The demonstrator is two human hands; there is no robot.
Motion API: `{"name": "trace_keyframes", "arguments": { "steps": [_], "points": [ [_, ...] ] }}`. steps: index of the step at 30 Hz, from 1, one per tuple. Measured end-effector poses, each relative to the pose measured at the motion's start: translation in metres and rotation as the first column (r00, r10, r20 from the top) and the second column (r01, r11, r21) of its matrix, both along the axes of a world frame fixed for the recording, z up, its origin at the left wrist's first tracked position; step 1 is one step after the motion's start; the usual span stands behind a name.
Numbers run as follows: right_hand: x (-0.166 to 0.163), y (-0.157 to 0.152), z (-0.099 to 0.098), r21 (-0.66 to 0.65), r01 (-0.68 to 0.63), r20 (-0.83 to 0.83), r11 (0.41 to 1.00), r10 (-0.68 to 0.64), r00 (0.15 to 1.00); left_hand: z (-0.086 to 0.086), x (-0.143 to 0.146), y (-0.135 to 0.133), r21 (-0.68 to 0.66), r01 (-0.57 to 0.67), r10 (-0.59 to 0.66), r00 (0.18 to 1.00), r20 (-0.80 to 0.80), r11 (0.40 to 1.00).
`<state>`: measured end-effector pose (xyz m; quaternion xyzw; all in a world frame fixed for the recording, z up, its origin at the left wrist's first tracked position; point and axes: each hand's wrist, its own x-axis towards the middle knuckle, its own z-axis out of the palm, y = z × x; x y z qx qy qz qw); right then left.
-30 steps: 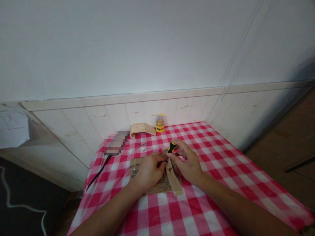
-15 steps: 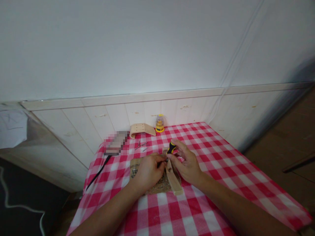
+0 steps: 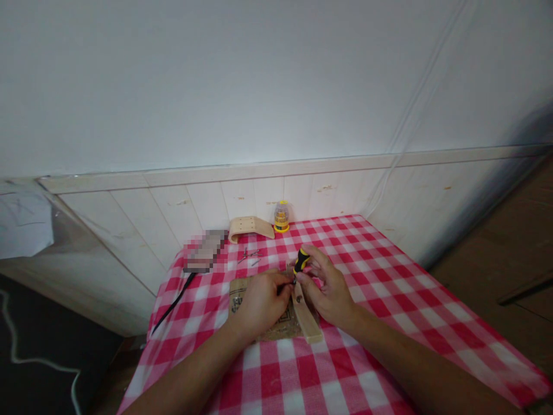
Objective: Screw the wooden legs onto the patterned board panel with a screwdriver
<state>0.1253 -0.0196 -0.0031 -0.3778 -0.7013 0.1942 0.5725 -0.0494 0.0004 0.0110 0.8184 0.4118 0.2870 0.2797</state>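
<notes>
My right hand (image 3: pixel 326 283) is closed around a short yellow and black screwdriver (image 3: pixel 302 261), which stands tilted with its tip pointing down. Beneath it lies a light wooden strip (image 3: pixel 307 320) with a dark hole partway along. My left hand (image 3: pixel 264 298) is closed beside the screwdriver's tip, its fingertips pinched at the strip; whatever sits between them is hidden. Under the strip and my left hand is a brown printed piece of cardboard or packaging (image 3: pixel 276 331).
Behind the hands lie several loose screws (image 3: pixel 250 254). A bent wooden piece with holes (image 3: pixel 248 226) and a clear bottle-shaped case with yellow cap and base (image 3: pixel 281 218) stand near the wall. A blurred-out flat object (image 3: pixel 206 251) with a black strap lies left on the checked tablecloth (image 3: pixel 371 346).
Both hands stay in nearly the same place, with the screwdriver still over the strip. The whole view has shifted very slightly.
</notes>
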Motion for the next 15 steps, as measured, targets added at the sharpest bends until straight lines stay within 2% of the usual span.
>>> {"name": "trace_keyframes", "arguments": {
  "steps": [15],
  "points": [
    [0.0020,0.0027,0.0012,0.020,0.019,0.012,1.000,-0.019,1.000,0.0004,0.0002,0.0015,0.005,-0.006,0.006,1.000,-0.014,1.000]
  ]
}}
